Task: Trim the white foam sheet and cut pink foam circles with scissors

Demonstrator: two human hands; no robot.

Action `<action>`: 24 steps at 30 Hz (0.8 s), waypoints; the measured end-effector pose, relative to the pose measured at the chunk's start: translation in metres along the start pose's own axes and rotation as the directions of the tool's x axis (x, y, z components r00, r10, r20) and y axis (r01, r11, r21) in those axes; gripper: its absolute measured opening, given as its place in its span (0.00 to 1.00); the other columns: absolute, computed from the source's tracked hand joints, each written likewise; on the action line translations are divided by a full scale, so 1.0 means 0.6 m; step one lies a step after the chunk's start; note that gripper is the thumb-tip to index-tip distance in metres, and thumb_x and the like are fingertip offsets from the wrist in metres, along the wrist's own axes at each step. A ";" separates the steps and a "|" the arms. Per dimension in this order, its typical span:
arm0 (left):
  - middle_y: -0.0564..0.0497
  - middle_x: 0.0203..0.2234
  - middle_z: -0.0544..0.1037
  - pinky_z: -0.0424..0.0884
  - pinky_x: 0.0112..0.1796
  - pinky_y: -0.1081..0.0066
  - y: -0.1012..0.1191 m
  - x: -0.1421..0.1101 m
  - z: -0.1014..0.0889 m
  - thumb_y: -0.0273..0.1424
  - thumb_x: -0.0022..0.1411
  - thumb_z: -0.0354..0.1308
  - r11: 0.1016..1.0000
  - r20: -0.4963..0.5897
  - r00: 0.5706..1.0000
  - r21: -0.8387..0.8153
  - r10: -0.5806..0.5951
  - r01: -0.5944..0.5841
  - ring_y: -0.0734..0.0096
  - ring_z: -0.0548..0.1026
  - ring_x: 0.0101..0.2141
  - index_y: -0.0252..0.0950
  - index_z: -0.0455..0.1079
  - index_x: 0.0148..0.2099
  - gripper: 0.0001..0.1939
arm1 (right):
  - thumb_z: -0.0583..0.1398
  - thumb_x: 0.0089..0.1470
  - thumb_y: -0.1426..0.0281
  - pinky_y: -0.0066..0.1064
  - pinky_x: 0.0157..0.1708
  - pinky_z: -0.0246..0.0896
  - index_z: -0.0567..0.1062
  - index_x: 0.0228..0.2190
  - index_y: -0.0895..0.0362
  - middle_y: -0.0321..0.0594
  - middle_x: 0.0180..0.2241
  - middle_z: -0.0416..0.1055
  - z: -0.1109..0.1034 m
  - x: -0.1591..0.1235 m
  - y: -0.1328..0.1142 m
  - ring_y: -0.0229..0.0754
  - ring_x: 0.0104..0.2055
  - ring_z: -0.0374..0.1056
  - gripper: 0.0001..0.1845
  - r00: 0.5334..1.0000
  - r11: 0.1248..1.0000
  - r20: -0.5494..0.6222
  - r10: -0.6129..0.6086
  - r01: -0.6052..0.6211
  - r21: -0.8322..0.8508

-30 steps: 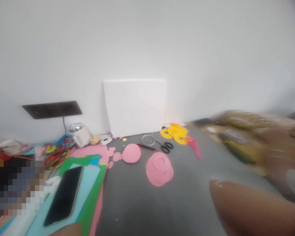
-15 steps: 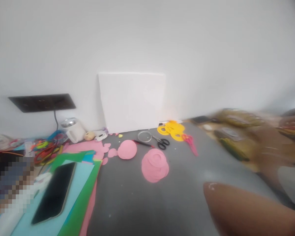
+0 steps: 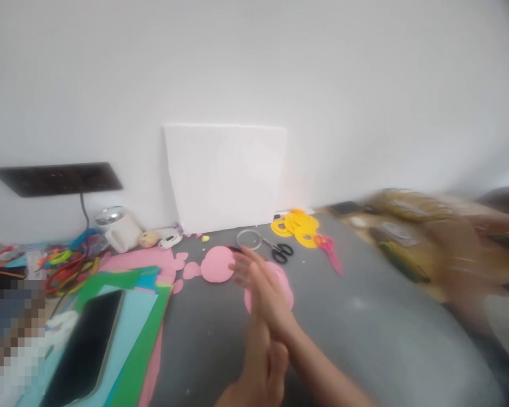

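In the middle of the head view, my right hand [image 3: 274, 299] reaches in from the lower right with its fingers stretched out and partly spread. Below it, my left hand [image 3: 257, 356] presses against its palm, fingers pointing up and partly hidden. Neither holds anything that I can see. Behind the hands lie overlapping pink paper circles [image 3: 285, 285], partly covered by them. A pink paper disc [image 3: 216, 265] is just left of the fingertips. Farther back are a clear ring [image 3: 249, 239], black-handled scissors [image 3: 280, 251] and pink scissors [image 3: 330, 254].
Yellow paper rings [image 3: 297, 226] lie near a white board [image 3: 227, 175] leaning on the wall. A phone [image 3: 85, 350] rests on coloured sheets [image 3: 139, 333] at left, near a white glue gun-like mug shape [image 3: 121, 230]. Another person's blurred arm [image 3: 458, 260] shows at right.
My hands have come together in the middle, over the pink circles. Earlier, only a blurred forearm showed at the lower right. The view has shifted slightly.
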State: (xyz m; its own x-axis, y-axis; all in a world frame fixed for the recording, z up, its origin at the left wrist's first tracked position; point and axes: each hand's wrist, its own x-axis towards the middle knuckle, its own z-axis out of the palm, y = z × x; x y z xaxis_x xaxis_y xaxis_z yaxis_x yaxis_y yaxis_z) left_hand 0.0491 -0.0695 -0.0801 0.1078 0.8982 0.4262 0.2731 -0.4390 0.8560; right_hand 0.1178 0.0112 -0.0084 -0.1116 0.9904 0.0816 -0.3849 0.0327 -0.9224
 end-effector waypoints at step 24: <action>0.50 0.23 0.80 0.75 0.20 0.67 -0.034 0.000 -0.164 0.42 0.52 0.63 0.876 -0.376 0.791 -0.211 -0.482 0.433 0.68 0.76 0.18 0.34 0.75 0.42 0.19 | 0.69 0.39 0.54 0.25 0.29 0.69 0.71 0.49 0.51 0.44 0.46 0.73 -0.053 -0.204 0.127 0.42 0.46 0.72 0.35 0.295 0.609 0.785 0.544 -0.783 -0.128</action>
State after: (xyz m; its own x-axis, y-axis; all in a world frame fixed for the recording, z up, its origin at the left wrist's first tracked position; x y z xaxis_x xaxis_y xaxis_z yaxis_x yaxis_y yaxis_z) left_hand -0.0506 -0.0629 -0.0691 -0.4056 0.9134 0.0344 0.0839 -0.0003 0.9965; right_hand 0.1314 -0.1033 -0.1005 -0.9618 0.2049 -0.1812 -0.0303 -0.7382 -0.6739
